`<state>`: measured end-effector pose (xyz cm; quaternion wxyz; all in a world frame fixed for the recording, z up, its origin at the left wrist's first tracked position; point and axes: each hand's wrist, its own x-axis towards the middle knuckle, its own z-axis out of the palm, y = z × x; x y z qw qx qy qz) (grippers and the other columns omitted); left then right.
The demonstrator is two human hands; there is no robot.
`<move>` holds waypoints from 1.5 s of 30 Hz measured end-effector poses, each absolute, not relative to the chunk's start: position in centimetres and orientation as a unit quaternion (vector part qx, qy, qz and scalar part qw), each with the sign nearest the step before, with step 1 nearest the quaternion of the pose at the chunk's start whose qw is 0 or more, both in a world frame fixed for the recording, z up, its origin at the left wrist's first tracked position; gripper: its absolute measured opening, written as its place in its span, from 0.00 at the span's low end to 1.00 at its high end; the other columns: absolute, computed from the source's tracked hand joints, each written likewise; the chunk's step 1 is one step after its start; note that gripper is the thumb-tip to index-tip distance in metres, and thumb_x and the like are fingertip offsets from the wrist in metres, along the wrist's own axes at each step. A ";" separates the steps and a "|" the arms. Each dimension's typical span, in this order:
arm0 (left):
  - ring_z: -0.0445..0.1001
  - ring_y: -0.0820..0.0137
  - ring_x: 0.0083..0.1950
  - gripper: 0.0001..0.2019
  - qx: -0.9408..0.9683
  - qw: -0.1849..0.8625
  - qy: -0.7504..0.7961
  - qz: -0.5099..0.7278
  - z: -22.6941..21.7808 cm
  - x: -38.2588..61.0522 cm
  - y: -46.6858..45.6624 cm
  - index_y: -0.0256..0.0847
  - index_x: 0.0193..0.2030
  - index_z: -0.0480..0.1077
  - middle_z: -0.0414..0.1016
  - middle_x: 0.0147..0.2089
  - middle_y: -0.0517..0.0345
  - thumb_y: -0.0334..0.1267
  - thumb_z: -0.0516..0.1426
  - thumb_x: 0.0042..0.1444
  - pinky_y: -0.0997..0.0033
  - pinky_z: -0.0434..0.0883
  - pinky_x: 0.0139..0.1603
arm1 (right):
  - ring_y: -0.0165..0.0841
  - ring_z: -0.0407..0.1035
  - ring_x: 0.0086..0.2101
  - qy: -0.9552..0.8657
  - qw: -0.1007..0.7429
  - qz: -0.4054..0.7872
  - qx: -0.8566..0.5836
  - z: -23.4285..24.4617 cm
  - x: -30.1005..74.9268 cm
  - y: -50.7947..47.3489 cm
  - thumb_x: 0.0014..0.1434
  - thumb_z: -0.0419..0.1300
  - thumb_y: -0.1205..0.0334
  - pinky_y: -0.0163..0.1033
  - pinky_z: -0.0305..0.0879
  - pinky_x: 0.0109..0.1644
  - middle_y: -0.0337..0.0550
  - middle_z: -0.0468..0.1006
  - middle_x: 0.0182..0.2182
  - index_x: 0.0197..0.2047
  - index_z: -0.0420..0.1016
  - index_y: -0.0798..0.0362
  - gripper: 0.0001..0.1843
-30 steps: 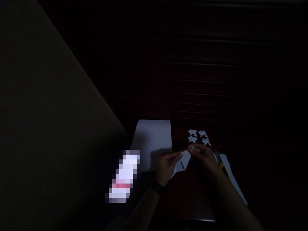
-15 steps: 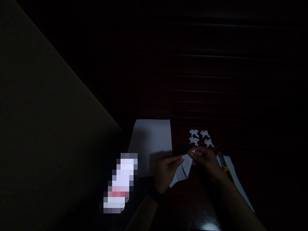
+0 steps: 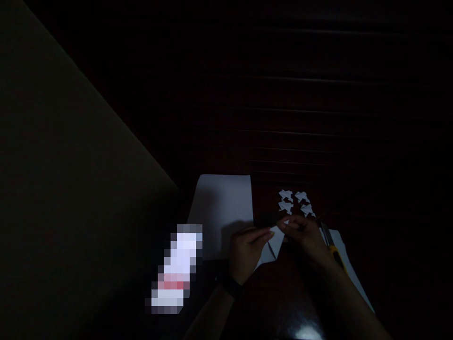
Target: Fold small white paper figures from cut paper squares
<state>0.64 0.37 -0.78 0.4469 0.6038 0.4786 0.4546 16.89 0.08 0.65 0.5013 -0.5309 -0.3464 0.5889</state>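
Note:
Both hands pinch one piece of folded white paper just above the dark table. My left hand, with a dark band on its wrist, grips the paper's upper left edge between thumb and fingers. At the upper right corner my right hand holds it the same way, a small white tip showing between the fingers. A dark slit runs down the paper between its folded layers. Its lower left part is hidden behind my left hand. Beyond the right hand lie several small folded paper figures, arranged in two rows.
A white sheet lies flat behind my left hand. To its front left is a bright, pixelated phone-like shape. A yellow utility knife rests on white paper by my right forearm. A pale surface slopes along the left; the room is dim.
My left hand has shifted slightly to the right, and the paper's lower left corner is now more hidden behind it. The right hand keeps its pinch almost unmoved.

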 end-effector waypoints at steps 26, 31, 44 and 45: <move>0.77 0.67 0.37 0.08 0.603 0.484 0.462 0.434 -1.2 0.6 0.4 0.46 0.38 0.77 0.79 0.38 0.57 0.40 0.58 0.53 0.71 0.73 0.37 | 0.32 0.71 0.24 -0.434 0.456 0.523 -0.576 0.6 17.7 0.2 0.47 0.66 0.56 0.36 0.70 0.27 0.39 0.77 0.23 0.30 0.75 0.52 0.09; 0.76 0.67 0.35 0.08 0.613 0.480 0.464 0.422 -1.3 0.5 0.5 0.45 0.37 0.77 0.79 0.37 0.57 0.41 0.57 0.53 0.72 0.72 0.36 | 0.33 0.71 0.23 -0.477 0.431 0.480 -0.597 1.0 18.2 0.2 0.46 0.66 0.55 0.35 0.67 0.25 0.40 0.77 0.22 0.29 0.77 0.52 0.10; 0.77 0.66 0.35 0.09 0.581 0.517 0.478 0.408 -1.6 0.3 0.5 0.45 0.37 0.78 0.80 0.36 0.59 0.41 0.62 0.47 0.74 0.73 0.33 | 0.34 0.71 0.23 -0.501 0.397 0.448 -0.625 1.3 18.6 0.4 0.45 0.66 0.53 0.36 0.66 0.25 0.42 0.78 0.21 0.26 0.79 0.53 0.11; 0.77 0.66 0.35 0.11 0.579 0.520 0.480 0.405 -1.6 0.3 0.5 0.44 0.37 0.78 0.80 0.36 0.58 0.41 0.62 0.46 0.74 0.73 0.33 | 0.34 0.71 0.23 -0.497 0.398 0.452 -0.625 1.3 18.7 0.4 0.45 0.66 0.54 0.36 0.66 0.25 0.42 0.78 0.21 0.26 0.78 0.53 0.11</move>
